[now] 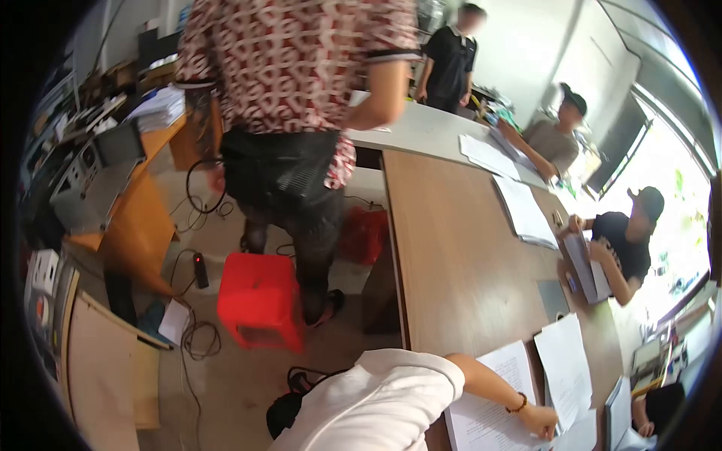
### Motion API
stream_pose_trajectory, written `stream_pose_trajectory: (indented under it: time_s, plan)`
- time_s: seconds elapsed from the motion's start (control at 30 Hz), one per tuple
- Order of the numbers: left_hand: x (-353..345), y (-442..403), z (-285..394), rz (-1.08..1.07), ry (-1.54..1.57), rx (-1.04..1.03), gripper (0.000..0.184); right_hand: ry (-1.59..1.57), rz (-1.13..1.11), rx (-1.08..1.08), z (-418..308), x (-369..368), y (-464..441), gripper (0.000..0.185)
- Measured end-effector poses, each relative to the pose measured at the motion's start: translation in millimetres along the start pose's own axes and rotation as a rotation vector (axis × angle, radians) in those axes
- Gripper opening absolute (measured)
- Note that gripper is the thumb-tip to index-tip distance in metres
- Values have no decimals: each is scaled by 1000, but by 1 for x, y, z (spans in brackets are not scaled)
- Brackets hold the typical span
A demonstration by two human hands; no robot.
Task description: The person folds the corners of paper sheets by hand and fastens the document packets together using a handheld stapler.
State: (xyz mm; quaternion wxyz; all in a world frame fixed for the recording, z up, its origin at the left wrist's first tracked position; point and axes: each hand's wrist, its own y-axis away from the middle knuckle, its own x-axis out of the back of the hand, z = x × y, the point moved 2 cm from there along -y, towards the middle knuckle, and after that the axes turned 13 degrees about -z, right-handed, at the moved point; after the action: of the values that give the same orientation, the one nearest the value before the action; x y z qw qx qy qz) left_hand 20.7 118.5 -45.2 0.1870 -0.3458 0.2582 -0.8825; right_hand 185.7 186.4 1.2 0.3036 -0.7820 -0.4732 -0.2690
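Printed pages [489, 406] are on the brown table [466, 248], down at the bottom of your view, just past your white sleeve [391, 391]. Your left hand [539, 422] is on their right-hand side, wearing a beaded bracelet [517, 404], fingers kinda bunched and curled down rather than spread. Can't tell if you've actually got a sheet pinched or you're just touching the paper. Your right hand's out of view, so no clue how open it is or what it has hold of.

Right by your left hand there's another paper stack [564, 368], fanned a bit unevenly. Further up the table you've got a white pile [524, 210], and past it more loose sheets [487, 155] on the grey table [421, 131].

Across from you, a person in a dark cap and black tee [624, 240] has both hands on a bundle of paper [588, 267], and someone in a grey-brown shirt [553, 143] is handling sheets too. One more person in black [450, 64] stands at the back.

Over on the left, somebody in a red patterned shirt [293, 68] is standing close behind a red plastic stool [259, 289], with cables [201, 338] looped on the floor nearby.
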Motion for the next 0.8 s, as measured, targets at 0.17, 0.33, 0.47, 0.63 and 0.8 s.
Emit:
stream_pose_trajectory:
  time_s: [0.17,0.33,0.47,0.63,0.8]
  plan:
    - [11,10,25,-39,10,0,14,-76,23,-4,13,-7,-4,36]
    - [-1,13,25,100,18,1,10,-178,131,-18,11,-7,-1,31]
    - [3,14,32,81,74,79,11,-243,97,5,22,-7,1,29]
    - [4,12,34,82,98,104,10,-252,76,-68,17,-3,2,27]
    - [5,11,38,42,12,116,9,-281,64,-57,17,-3,2,29]
